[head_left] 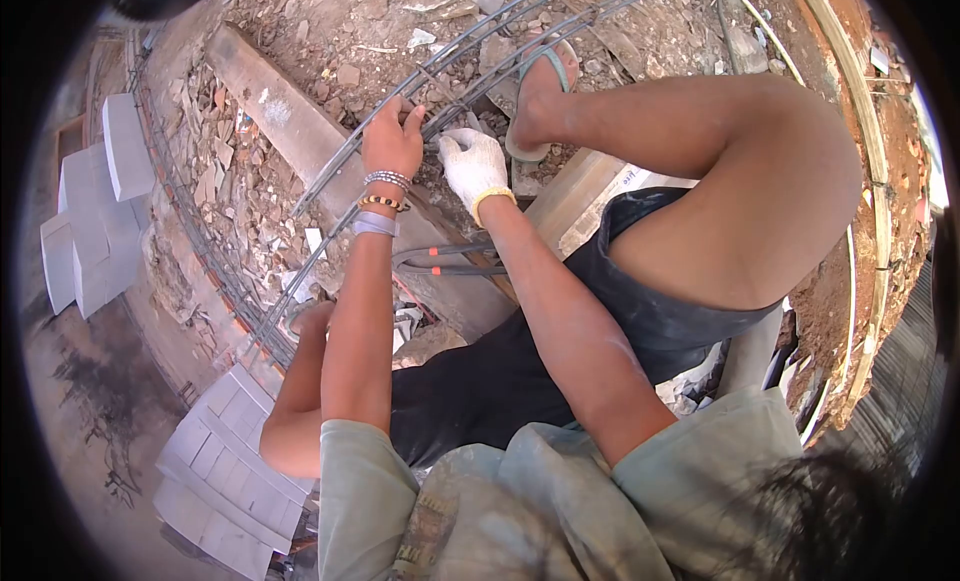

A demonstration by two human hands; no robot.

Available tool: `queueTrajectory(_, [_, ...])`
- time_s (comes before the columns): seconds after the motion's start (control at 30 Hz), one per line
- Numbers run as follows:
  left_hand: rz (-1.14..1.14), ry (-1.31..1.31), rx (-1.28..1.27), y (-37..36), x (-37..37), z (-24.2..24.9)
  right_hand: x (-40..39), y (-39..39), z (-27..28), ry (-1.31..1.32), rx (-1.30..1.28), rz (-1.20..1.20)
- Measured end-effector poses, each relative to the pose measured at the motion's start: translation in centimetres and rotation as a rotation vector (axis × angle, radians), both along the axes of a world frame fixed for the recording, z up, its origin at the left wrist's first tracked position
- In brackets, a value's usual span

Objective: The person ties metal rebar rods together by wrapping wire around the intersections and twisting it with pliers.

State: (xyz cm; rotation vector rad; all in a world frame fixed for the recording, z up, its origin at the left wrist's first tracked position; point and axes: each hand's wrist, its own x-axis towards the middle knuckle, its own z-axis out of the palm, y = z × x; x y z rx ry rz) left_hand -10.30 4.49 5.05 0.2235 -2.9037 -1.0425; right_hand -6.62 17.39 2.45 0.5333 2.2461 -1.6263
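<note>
Several long thin steel reinforcing bars (335,171) run diagonally over the rubble in front of me. My left hand (393,141), bare and with bracelets at the wrist, has its fingers curled over one bar and its thumb standing apart. Close beside it is my right hand (474,169) in a white knitted glove with a yellow cuff. Its fingers are curled closed near the bars; what they hold, if anything, is hidden. Below the gloved hand lies a dark, narrow U-shaped thing (440,271) with two orange marks, its right end partly behind my right forearm.
Wooden planks (285,116) lie under and beside the bars. Broken brick and tile rubble (345,76) covers the ground. Stacked grey-white panels (225,461) stand at lower left, with more panels (95,221) above. A long curved strip (868,181) edges the right side.
</note>
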Motion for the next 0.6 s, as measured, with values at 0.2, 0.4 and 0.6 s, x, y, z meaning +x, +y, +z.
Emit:
queueTrajectory(0.2, [-0.026,0.063,-0.003,0.0,0.6,-0.1,-0.2,0.3,2.2,-0.07,0.153,0.028])
queueTrajectory(0.4, [-0.193,0.204,-0.123,0.2,2.0,1.4,-0.9,0.2,1.0,-0.054,0.09,0.058])
queueTrajectory(0.6, [-0.287,0.303,-0.312,0.8,4.3,1.6,-0.9,0.3,0.9,0.021,0.089,0.098])
